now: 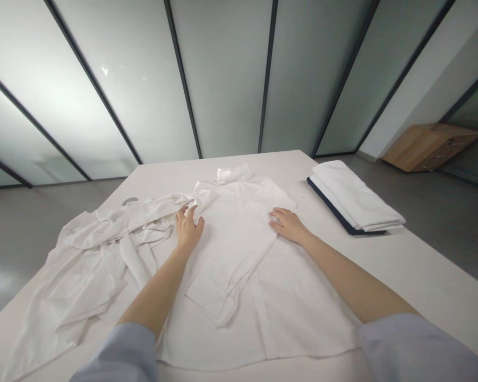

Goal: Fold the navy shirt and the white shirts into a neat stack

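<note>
Two hands: our left one (189, 231) reaches the gathered cloth (179, 199) by the shirt's left shoulder, and we cannot tell whether its fingers pinch it; our right one (289, 225) rests loosely on the shirt, fingers released.
White shirt (310, 307): spread on our desk (434, 297), collar (235, 174) at the far end.
Sleeve (225, 289): one already slants across the front, cuff toward us.
Shirt body: not folded yet, we judge.
Loose white cloth (83, 276): crumpled on our left.
Folded white cloth (356, 196): finished-looking, on our right.
</note>
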`<action>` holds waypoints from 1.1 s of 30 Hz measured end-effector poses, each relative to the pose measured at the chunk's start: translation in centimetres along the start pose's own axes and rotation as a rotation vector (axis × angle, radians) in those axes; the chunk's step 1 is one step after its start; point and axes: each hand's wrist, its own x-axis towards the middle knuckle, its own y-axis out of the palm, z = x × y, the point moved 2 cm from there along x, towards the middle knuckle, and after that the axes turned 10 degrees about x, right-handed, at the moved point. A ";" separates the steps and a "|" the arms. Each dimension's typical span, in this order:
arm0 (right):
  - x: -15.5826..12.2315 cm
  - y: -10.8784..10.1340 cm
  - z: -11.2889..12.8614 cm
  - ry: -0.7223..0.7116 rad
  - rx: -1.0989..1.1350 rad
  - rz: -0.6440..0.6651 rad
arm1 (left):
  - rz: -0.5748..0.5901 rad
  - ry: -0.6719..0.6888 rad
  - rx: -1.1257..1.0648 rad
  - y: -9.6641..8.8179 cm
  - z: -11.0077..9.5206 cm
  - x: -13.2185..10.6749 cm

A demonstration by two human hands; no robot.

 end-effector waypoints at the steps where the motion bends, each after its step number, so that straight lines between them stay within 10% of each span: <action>1: 0.0 0.0 0.0 0.003 0.000 0.001 | 0.048 0.018 0.002 0.2 0.1 0.0; 9: 0.1 0.2 -0.1 -0.006 0.012 -0.010 | 0.366 0.203 0.015 0.8 -0.4 0.0; 17: 0.0 0.2 0.0 0.001 0.023 -0.025 | 0.284 0.029 -0.165 0.7 -0.6 0.7; 26: 0.1 0.1 0.2 0.012 0.044 -0.019 | 0.583 -0.327 0.082 -0.6 -0.5 6.9; 29: 0.1 0.3 0.1 -0.001 0.060 -0.034 | 0.288 -0.164 0.285 -2.3 -1.9 7.8; 33: 0.5 0.7 -0.5 -0.014 0.152 -0.102 | 0.090 0.487 0.364 -2.6 -6.6 5.0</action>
